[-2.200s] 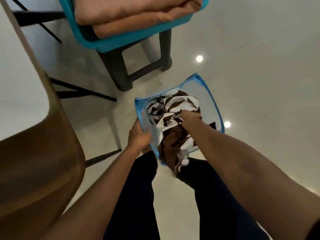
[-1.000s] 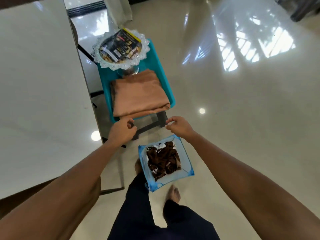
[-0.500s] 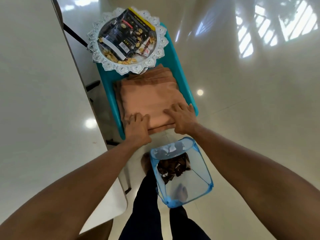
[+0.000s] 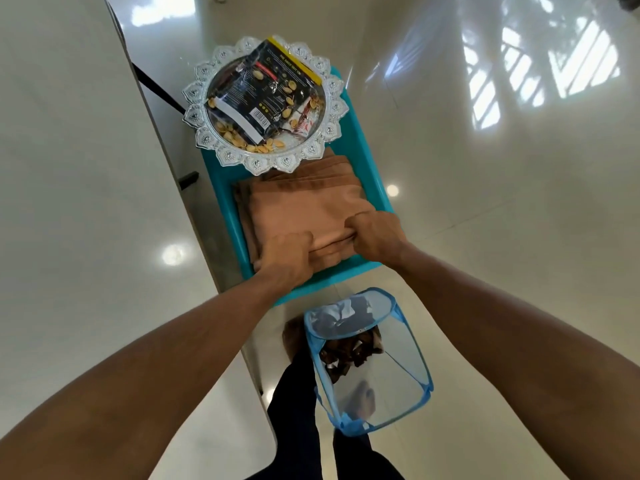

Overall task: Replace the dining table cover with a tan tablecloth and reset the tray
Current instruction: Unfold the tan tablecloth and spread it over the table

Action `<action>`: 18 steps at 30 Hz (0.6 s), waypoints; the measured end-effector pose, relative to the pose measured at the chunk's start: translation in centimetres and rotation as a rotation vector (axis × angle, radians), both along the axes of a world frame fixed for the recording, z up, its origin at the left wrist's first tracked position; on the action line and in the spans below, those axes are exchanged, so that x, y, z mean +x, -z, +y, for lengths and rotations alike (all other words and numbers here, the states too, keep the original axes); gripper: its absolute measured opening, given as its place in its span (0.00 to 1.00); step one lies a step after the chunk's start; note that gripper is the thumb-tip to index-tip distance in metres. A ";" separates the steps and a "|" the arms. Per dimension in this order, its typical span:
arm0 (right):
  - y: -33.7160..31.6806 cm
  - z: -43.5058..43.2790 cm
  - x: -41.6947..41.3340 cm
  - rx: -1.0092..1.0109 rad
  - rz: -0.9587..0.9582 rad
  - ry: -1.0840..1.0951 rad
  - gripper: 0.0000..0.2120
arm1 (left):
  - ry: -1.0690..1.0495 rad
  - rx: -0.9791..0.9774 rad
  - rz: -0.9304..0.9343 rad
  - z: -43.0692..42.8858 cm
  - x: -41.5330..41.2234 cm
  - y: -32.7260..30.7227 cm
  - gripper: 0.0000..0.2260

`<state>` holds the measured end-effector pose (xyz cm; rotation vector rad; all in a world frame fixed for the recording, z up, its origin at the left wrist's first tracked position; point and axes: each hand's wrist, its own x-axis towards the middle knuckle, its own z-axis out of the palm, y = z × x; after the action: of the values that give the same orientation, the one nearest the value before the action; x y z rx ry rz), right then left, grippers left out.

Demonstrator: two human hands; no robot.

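A folded tan tablecloth [image 4: 304, 202] lies on a teal stool [image 4: 367, 161] beside the bare white dining table [image 4: 79, 202]. My left hand [image 4: 285, 252] and my right hand [image 4: 375, 235] both grip the near edge of the folded cloth, fingers curled into it. Behind the cloth, on the same stool, sits a silver scalloped tray [image 4: 265, 103] holding a black snack packet [image 4: 263, 93] and loose nut shells. The old brown-and-white patterned cover [image 4: 351, 351] lies crumpled inside a blue mesh hamper [image 4: 367, 362] on the floor by my legs.
The glossy white tiled floor [image 4: 502, 220] stretches to the right, with window reflections. A black chair leg [image 4: 156, 84] shows between the table edge and the tray. The hamper stands just in front of the stool, close to my feet.
My hands left the hamper and the patterned cover, rose to the stool, and went from lying flat on the tan cloth to gripping its near edge.
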<state>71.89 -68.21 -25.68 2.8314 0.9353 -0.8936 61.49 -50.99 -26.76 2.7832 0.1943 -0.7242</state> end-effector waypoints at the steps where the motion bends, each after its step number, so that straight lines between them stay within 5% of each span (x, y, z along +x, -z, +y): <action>1: -0.3 0.0 0.3 0.027 -0.031 0.003 0.08 | 0.012 -0.009 -0.041 0.3 0.4 -0.3 0.11; 13: -9.2 -0.5 3.2 0.221 -0.304 -0.025 0.08 | -0.025 -0.171 -0.388 3.0 4.0 -9.5 0.08; 18: -12.8 -3.1 2.4 0.234 -0.185 -0.016 0.26 | -0.037 -0.197 -0.502 1.8 2.7 -12.8 0.06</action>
<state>74.24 -71.32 -12.89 3.0265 1.1014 -0.5401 64.20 -49.16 -13.97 2.6579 0.0697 -0.0184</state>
